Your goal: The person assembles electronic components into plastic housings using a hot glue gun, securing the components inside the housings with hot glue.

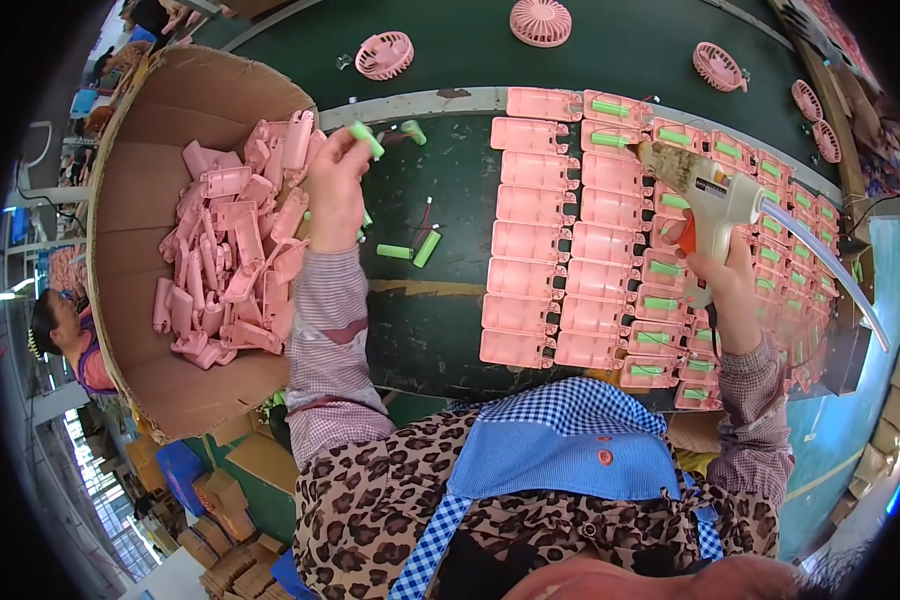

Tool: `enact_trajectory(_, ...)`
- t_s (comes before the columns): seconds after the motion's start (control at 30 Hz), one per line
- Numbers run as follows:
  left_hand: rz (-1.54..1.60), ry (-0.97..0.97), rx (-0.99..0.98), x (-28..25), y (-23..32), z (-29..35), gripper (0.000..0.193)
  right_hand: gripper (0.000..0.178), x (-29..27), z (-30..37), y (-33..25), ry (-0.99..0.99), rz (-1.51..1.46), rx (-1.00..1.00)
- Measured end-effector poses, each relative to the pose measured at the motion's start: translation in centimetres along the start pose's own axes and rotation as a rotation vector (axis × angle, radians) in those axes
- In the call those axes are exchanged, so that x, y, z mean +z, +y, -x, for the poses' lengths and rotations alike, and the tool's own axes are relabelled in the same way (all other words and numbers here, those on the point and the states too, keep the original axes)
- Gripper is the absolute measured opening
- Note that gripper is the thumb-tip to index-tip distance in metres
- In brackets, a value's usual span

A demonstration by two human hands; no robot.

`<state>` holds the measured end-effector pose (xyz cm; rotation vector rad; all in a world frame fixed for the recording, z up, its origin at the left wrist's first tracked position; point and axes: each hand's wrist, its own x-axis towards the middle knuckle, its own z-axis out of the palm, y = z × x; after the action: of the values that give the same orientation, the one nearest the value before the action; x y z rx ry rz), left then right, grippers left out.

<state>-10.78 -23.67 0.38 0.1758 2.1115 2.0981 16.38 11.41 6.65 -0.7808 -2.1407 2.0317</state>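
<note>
Between the thumb and fingers of my left hand (pixel 336 195) is a green cylindrical battery (pixel 367 141), lifted beside the carton's rim. My right hand (pixel 732 290) grips a whitish hot glue gun (pixel 727 205), one finger at its orange trigger. A clear glue stick (pixel 820 245) trails from the gun's back. Its stained nozzle points left, close to a pink plastic shell (pixel 620 110) in the upper rows; whether it touches is unclear. Pink half shells (pixel 525 205) lie in columns, the left one without batteries. Several shells further right hold a green battery (pixel 660 268) with thin wires.
A cardboard carton (pixel 135 200) heaped with pink plastic parts (pixel 230 240) stands at the left. Loose green batteries (pixel 427 248) lie on the dark green table (pixel 420 320). Beyond a pale rail (pixel 420 106) are round pink fan grilles (pixel 541 22). A co-worker (pixel 70 345) is at far left.
</note>
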Motion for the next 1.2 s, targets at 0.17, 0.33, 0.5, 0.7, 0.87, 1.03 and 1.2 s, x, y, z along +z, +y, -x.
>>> enact_trajectory(0.17, 0.669, -0.193, -0.223, -1.0, 2.9, 2.0, 0.02, 0.037, 0.3, 0.3, 0.2, 0.025, 0.015, -0.08)
enact_trajectory(0.33, 0.734, -0.434, -0.173, 2.0, 4.1, 3.3, 0.018, 0.041, -0.8, 0.7, 0.6, -0.01, 0.143, 0.019)
enact_trajectory(0.5, 0.644, -0.501, -0.165, 6.0, 3.5, 3.8, 0.02, 0.038, 0.1, 0.0, 1.4, -0.08, 0.013, -0.052)
enact_trajectory(0.7, 0.277, -0.516, -0.024, 12.3, 3.2, 4.0, 0.017, 0.038, 0.5, -0.3, 1.3, -0.189, 0.129, 0.082)
enact_trajectory(0.87, -0.014, -0.493, 0.096, 16.2, 2.3, 4.1, 0.016, 0.028, 0.5, -0.3, 1.8, -0.12, 0.152, 0.086)
enact_trajectory(1.03, -0.281, -0.526, 0.287, 19.7, -0.7, 3.3, 0.014, 0.027, -0.3, -0.1, 2.8, -0.061, 0.171, 0.056)
enact_trajectory(1.2, -0.557, -0.508, 0.58, 22.3, -2.1, 3.3, 0.013, 0.028, -0.6, 0.7, 2.2, -0.061, 0.136, 0.082)
